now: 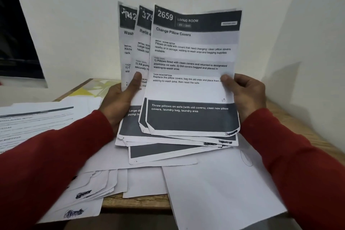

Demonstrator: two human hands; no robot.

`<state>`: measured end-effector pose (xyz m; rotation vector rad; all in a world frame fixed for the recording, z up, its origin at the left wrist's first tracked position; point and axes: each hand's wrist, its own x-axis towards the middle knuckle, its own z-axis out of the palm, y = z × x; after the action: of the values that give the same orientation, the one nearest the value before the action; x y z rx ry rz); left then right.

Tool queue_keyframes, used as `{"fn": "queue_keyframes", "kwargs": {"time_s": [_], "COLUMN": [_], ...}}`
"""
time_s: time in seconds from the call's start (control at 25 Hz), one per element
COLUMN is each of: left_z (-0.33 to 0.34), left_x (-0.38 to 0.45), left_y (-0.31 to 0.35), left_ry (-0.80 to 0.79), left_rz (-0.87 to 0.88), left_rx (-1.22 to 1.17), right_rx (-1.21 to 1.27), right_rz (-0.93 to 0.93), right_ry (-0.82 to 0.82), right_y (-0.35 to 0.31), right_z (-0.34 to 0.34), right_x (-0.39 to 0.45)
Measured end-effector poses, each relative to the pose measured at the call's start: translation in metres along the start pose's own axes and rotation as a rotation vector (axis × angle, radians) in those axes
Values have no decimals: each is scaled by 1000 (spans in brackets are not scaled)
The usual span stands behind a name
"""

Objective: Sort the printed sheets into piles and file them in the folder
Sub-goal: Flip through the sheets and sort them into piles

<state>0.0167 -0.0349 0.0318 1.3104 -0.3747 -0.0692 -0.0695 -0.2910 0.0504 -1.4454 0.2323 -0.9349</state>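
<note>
Sheets are being fanned upright in front of the wall, so that each header number is showing at once. The left hand (119,97) is gripping the two rear sheets (130,43), its thumb pressing across their faces and its fingers curling behind, which is keeping them staggered to the left. The right hand (246,95) is pinching the right edge of the front sheet (192,65), headed 2659 and titled Change Pillow Covers, thumb on the print and fingers wrapping round the back; it is probably drawing this sheet off for its pile. Their lower edges are resting on a loose stack of printed sheets (177,144) lying on the wooden surface (134,203), taking the weight off the hands. Further piles are spreading round it: a printed pile (37,123) at the left, blank-side-up sheets (220,188) at the near right, and smaller scribbled ones (87,194) at the near left. Whether any of the pale sheets is the folder, I cannot tell.
</note>
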Motion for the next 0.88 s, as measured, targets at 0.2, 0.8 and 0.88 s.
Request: {"fn": "queue_keyframes", "kwargs": {"time_s": [0.2, 0.8, 0.88], "left_z": [1, -5, -6], "left_x": [-3, 5, 6], "left_y": [1, -5, -8], "left_ry": [-12, 21, 23], "left_rz": [35, 22, 11], "left_rx": [21, 58, 78], "right_rx": [2, 322, 431], "right_rz": [7, -94, -100], "right_ry": [-61, 689, 589], "right_y": [1, -9, -12], "right_z": [7, -102, -90], "right_x": [-6, 70, 67]}}
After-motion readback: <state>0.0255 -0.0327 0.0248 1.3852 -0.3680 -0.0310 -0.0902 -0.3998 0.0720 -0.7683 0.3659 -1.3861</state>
